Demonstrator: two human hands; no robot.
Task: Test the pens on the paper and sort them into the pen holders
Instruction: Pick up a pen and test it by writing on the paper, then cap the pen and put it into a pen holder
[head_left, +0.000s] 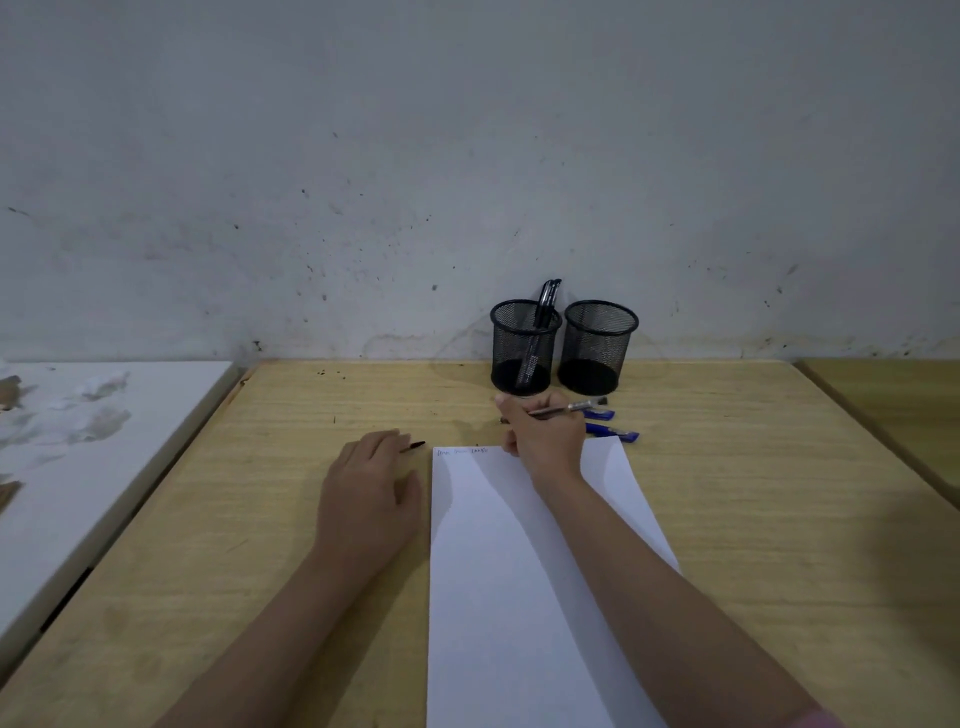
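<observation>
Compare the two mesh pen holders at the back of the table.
The left holder has dark pens standing in it, poking above its rim; the right holder looks empty. The left holder stands directly behind the right hand; the right holder sits further right. Both are black mesh cups, upright, side by side.

You have one head-worn wide-angle view, looking forward and down over your own forearms onto the wooden table (727, 519) and the wall (467, 156) behind it. Your right hand (545, 434) sits near centre frame, your left hand (371, 480) just beside it, both fairly close below the lens.
</observation>
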